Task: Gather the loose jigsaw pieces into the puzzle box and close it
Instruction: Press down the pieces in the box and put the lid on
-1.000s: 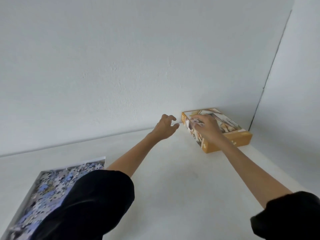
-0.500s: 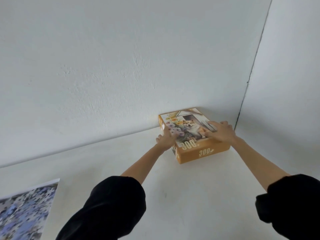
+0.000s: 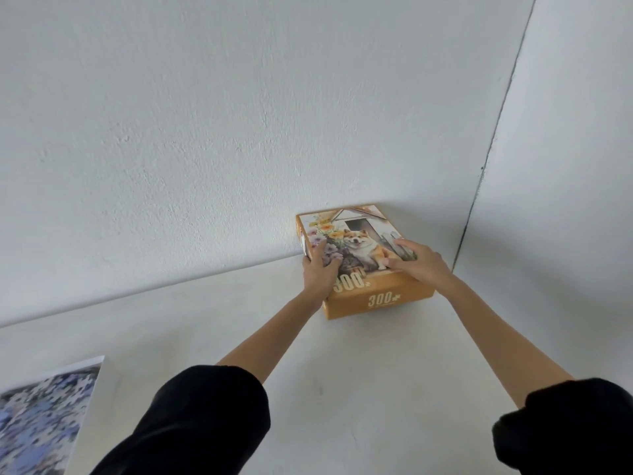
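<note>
Box looks closed: my left hand and right hand press flat on its lid, fingers straight; blurred pieces lie outside, ungathered.

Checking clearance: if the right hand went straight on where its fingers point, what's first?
The right hand lies on the box lid; past it, probably the wall behind, missing the left hand. Depth unclear.
</note>
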Available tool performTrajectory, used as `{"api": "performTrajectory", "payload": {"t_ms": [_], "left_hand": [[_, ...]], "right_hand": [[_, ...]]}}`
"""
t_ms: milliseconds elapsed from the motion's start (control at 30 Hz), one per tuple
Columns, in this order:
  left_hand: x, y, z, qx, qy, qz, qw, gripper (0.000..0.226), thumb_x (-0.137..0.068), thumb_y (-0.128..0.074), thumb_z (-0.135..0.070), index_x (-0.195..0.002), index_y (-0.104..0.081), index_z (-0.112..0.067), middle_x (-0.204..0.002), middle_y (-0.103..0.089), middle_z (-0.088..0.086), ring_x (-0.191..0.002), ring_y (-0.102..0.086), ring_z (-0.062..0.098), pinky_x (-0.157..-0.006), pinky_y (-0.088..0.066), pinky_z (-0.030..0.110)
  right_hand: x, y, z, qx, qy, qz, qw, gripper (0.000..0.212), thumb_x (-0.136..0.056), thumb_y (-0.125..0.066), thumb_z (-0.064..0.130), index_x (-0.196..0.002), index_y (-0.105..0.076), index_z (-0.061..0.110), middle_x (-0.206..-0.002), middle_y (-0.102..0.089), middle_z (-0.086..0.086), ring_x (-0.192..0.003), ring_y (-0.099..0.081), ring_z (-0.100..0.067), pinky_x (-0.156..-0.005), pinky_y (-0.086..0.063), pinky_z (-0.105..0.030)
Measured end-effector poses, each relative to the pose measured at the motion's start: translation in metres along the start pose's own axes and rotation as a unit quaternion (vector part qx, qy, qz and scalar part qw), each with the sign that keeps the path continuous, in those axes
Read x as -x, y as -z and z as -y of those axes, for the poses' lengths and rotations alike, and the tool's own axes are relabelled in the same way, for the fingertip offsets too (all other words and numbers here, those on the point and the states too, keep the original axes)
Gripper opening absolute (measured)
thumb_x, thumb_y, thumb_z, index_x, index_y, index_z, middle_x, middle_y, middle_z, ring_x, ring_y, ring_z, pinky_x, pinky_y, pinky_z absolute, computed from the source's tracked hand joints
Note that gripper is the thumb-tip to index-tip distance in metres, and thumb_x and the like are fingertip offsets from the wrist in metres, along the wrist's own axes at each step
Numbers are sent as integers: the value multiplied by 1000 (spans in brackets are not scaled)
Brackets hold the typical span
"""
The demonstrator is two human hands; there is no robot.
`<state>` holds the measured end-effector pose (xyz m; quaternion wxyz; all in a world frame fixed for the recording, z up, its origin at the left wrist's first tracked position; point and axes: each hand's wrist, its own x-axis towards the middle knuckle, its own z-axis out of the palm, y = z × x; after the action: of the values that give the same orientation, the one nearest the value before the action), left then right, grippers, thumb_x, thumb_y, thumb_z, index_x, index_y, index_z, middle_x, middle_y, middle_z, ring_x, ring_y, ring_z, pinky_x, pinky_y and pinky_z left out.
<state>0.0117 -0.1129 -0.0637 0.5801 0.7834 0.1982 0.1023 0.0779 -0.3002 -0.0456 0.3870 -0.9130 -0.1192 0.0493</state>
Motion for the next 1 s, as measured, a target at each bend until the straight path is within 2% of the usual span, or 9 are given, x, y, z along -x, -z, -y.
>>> {"api": "performTrajectory", "payload": {"t_ms": [67, 133, 200, 267, 400, 500, 700, 800, 1000], "left_hand": [[2, 16, -3, 8, -18, -17, 1000, 50, -93, -51, -29, -140, -34, -30, -138, -32, 14, -112, -53, 28, -89, -52, 39], [3, 36, -4, 14, -35, -29, 999, 49, -93, -53, -29, -139, -37, -29, -135, -38, 11, -105, -58, 26, -75, -54, 31], [8, 58, -6, 17, -45, -35, 998, 47, -93, -54, -29, -137, -39, -29, -133, -43, 10, -101, -61, 24, -62, -52, 21], [17, 84, -5, 8, -55, -40, 998, 46, -93, -53, -29, -137, -40, -29, -131, -46, 9, -97, -61, 21, -57, -50, 17], [42, 139, 6, 4, -54, -53, 997, 47, -93, -53, -30, -138, -40, -28, -132, -48, 9, -98, -62, 22, -64, -53, 22], [68, 188, 16, -6, -53, -68, 996, 46, -92, -54, -32, -136, -40, -29, -133, -49, 8, -107, -59, 24, -83, -54, 32], [132, 290, 39, -41, -47, -119, 991, 46, -91, -56, -32, -135, -42, -29, -133, -49, 7, -115, -53, 23, -98, -46, 38], [166, 337, 52, -54, -37, -134, 989, 47, -91, -56, -32, -135, -42, -28, -133, -50, 9, -116, -54, 26, -99, -45, 41], [233, 415, 85, -69, -25, -134, 988, 46, -87, -59, -39, -130, -46, -35, -132, -52, 8, -115, -55, 31, -99, -43, 48]], "right_hand": [[4, -3, 12, -8, 10, 1, 1000, 70, -72, -67, 53, -133, -43, 31, -143, -39, 0, -132, -33, -25, -102, -30, -38], [11, -7, 26, -12, 24, 3, 1000, 72, -69, -68, 57, -132, -43, 32, -143, -39, 0, -132, -32, -25, -103, -30, -39], [18, -14, 40, -11, 38, 11, 999, 75, -67, -67, 59, -133, -41, 33, -143, -39, -2, -133, -31, -25, -103, -31, -40], [28, -24, 59, -4, 53, 18, 998, 77, -68, -68, 58, -134, -39, 33, -143, -37, -4, -133, -30, -26, -103, -31, -40], [52, -50, 99, -10, 72, 34, 997, 82, -63, -69, 62, -134, -39, 35, -143, -35, -6, -132, -31, -28, -103, -33, -42], [77, -75, 133, -16, 90, 64, 994, 87, -58, -68, 67, -134, -38, 37, -144, -33, -4, -132, -31, -27, -101, -35, -41], [136, -135, 204, -15, 139, 106, 984, 80, -66, -68, 60, -135, -36, 36, -147, -30, -1, -135, -27, -25, -104, -32, -42], [173, -161, 238, -24, 148, 126, 981, 81, -64, -68, 62, -135, -35, 39, -146, -29, -3, -132, -32, -26, -102, -33, -41], [253, -207, 284, -13, 191, 162, 968, 77, -74, -63, 55, -140, -30, 33, -148, -27, -2, -137, -20, -26, -104, -28, -43]]}}
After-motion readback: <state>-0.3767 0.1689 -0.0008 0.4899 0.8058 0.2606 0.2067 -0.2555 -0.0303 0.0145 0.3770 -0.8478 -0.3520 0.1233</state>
